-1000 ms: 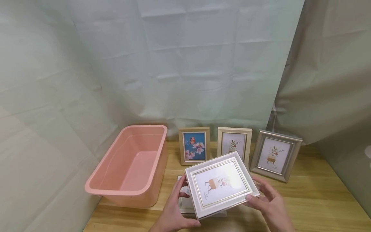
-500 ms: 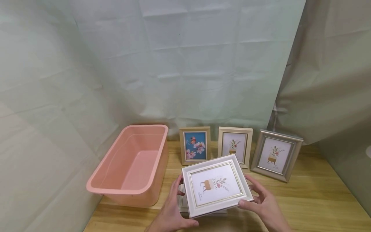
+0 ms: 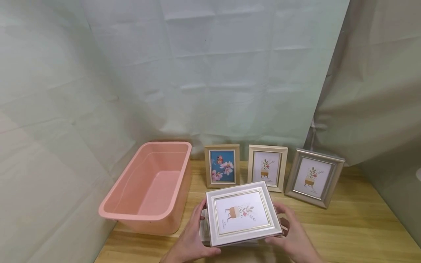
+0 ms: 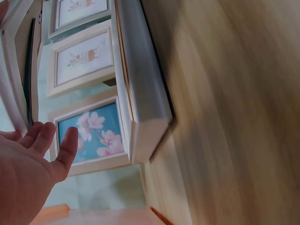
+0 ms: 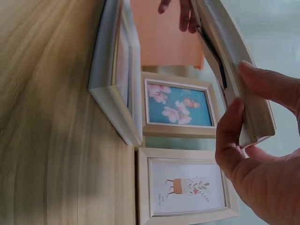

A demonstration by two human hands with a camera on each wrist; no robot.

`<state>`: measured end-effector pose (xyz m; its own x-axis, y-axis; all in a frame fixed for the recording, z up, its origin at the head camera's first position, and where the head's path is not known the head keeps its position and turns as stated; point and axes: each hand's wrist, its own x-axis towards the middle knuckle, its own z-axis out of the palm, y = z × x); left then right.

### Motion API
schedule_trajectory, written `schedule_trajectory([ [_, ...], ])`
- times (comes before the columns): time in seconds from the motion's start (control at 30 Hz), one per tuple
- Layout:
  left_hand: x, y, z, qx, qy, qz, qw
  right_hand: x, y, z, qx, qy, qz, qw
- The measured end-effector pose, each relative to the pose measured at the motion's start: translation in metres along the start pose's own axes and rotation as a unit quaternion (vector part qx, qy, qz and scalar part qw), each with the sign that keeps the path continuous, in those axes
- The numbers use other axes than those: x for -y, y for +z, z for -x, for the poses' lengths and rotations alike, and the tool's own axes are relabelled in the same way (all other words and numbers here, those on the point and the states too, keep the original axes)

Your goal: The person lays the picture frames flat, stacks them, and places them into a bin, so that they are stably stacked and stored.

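A white picture frame, with a drawing of a potted plant turned sideways, is held up in front in the head view, slightly tilted. My left hand grips its left edge, thumb at the near corner. At the right edge my right hand pinches it between thumb and fingers, seen closely in the right wrist view. Beneath it another picture frame lies flat on the wooden table, apart from the held one and mostly hidden from the head view. The held frame's backing shows in the left wrist view.
A pink plastic tub stands on the left. Behind the hands stand a blue flower-picture frame, a cream frame and a silver frame. Pale cloth hangs behind the wooden table.
Both hands have brought the held frame slightly lower and leftward, uncovering more of the cream frame behind. The frame has also levelled out a little. The standing frames and tub stay put.
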<state>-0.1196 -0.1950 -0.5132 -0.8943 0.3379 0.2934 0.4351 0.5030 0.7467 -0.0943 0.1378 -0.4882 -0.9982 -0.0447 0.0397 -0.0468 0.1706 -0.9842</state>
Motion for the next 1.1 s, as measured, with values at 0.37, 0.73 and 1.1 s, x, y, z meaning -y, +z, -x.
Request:
schedule_trajectory([
  [0.37, 0.010, -0.007, -0.003, 0.038, -0.060, -0.072, 0.9949, -0.007, 0.016, 0.001, -0.051, 0.013, 0.124, 0.9909],
  [0.73, 0.019, -0.010, -0.010, 0.061, -0.079, -0.051, 0.9937, -0.020, 0.030, -0.004, -0.045, 0.038, 0.146, 0.9875],
  [1.1, 0.032, -0.010, -0.013, 0.093, -0.098, -0.066, 0.9886, -0.036, 0.044, -0.006, -0.051, 0.048, 0.135, 0.9883],
])
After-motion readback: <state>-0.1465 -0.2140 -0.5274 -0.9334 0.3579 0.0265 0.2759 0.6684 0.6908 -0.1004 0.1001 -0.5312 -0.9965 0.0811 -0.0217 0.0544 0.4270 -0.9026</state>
